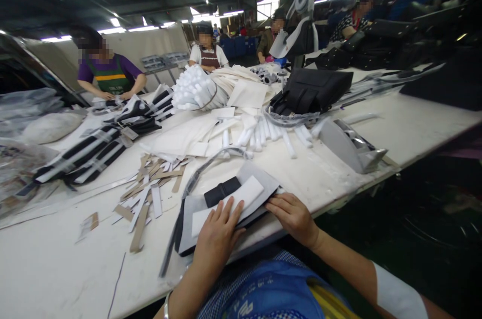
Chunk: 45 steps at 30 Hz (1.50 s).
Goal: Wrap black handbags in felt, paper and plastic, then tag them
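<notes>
The left hand (pixel 219 231) lies on the work, its grip spread, fingers fanned across a white padding strip (pixel 250 192). That strip sits on the grey panel (pixel 185 236) of a black-edged bag piece, right there at the near edge of the desk (pixel 64 264), just in front of the person's blue apron (pixel 271 286). Over to the right hand (pixel 295 217): the fingers bend together at the bag piece's right-hand edge, touching it, but the thumb is hidden, so whether this grip pinches the edge cannot be told. Above the padding, a short black band (pixel 221 191) shows on the grey panel, and a plastic-wrapped handle (pixel 196 173) arches away at the far side.

Out to the left, tan and white strips (pixel 145 198) lie in a loose heap. Beyond the bag piece, white tubes (pixel 256 134) fan out, with a black bag (pixel 316 89) behind them; a grey tape dispenser (pixel 348 146) stands off to the right. Across the desk, a co-worker in purple sleeves (pixel 130 67) bends over the far left side, both hands low.
</notes>
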Motion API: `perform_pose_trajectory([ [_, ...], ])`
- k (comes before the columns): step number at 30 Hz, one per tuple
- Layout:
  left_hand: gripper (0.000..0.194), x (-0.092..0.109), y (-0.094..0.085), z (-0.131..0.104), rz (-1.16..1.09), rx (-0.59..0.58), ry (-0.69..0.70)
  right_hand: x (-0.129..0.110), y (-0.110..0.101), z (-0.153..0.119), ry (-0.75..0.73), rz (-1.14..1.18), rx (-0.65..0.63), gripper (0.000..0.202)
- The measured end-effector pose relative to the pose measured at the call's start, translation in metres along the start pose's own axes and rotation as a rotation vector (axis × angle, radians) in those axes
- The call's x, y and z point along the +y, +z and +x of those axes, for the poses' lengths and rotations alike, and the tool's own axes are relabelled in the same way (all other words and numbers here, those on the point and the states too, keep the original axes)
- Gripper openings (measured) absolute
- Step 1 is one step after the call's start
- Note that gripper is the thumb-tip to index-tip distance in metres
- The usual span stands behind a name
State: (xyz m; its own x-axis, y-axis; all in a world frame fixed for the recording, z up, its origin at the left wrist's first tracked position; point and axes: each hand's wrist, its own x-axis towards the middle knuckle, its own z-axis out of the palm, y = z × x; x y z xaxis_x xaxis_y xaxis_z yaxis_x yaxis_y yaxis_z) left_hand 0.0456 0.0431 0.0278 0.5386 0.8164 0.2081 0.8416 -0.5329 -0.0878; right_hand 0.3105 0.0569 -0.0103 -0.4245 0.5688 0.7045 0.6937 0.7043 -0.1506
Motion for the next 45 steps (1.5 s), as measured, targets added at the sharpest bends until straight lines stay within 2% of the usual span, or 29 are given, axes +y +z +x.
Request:
perform_pose_trajectory([
  [3, 0.061, 0.002, 0.002, -0.001, 0.024, 0.011, 0.003, -0.003, -0.003, 0.001, -0.017, 0.043, 0.029, 0.035],
  [6, 0.060, 0.006, 0.006, -0.002, 0.061, 0.017, -0.002, -0.005, -0.016, 0.012, -0.048, 0.043, 0.026, 0.038],
  [9, 0.059, 0.008, 0.010, -0.005, 0.101, 0.014, -0.014, 0.006, -0.026, 0.030, -0.101, -0.013, -0.119, 0.050],
  [12, 0.057, 0.011, 0.014, -0.008, 0.126, 0.019, -0.030, 0.024, -0.019, 0.034, -0.192, 0.057, -0.262, 0.050],
  [17, 0.047, 0.031, 0.012, 0.004, 0.150, 0.073, -0.037, 0.039, 0.006, 0.011, -0.160, 0.149, -0.193, 0.047],
  [20, 0.036, 0.044, 0.010, 0.021, 0.113, 0.038, -0.054, 0.038, 0.012, 0.006, -0.143, 0.157, -0.157, 0.048],
  [23, 0.044, 0.048, 0.015, 0.030, 0.109, 0.005, -0.064, 0.036, 0.011, 0.009, -0.131, 0.151, -0.160, 0.048],
  [26, 0.053, 0.045, 0.024, 0.026, 0.151, 0.072, -0.028, 0.034, 0.002, 0.008, -0.126, 0.173, -0.133, 0.047],
  [27, 0.056, 0.044, 0.027, 0.023, 0.158, 0.089, -0.020, 0.034, -0.003, 0.006, -0.087, 0.183, -0.091, 0.046],
  [29, 0.058, 0.042, 0.031, 0.018, 0.160, 0.114, -0.017, 0.031, -0.014, -0.004, 0.099, 0.188, 0.038, 0.043],
  [31, 0.059, 0.041, 0.034, 0.016, 0.157, 0.134, -0.017, 0.027, -0.024, -0.015, 0.399, 0.209, 0.135, 0.035],
  [32, 0.060, 0.041, 0.035, 0.015, 0.154, 0.143, -0.016, 0.024, -0.027, -0.021, 0.564, 0.253, 0.143, 0.031],
  [35, 0.062, 0.043, 0.037, 0.016, 0.140, 0.176, -0.032, 0.013, -0.028, -0.029, 1.021, 0.586, 0.000, 0.037],
  [37, 0.064, 0.044, 0.038, 0.017, 0.128, 0.194, -0.049, 0.007, -0.023, -0.024, 1.225, 0.874, -0.108, 0.052],
  [40, 0.065, 0.044, 0.038, 0.017, 0.114, 0.204, -0.056, -0.001, -0.022, -0.005, 1.292, 1.178, -0.161, 0.068],
  [45, 0.067, 0.034, 0.039, 0.011, 0.093, 0.242, -0.041, -0.010, -0.038, 0.028, 1.170, 1.317, -0.283, 0.055],
])
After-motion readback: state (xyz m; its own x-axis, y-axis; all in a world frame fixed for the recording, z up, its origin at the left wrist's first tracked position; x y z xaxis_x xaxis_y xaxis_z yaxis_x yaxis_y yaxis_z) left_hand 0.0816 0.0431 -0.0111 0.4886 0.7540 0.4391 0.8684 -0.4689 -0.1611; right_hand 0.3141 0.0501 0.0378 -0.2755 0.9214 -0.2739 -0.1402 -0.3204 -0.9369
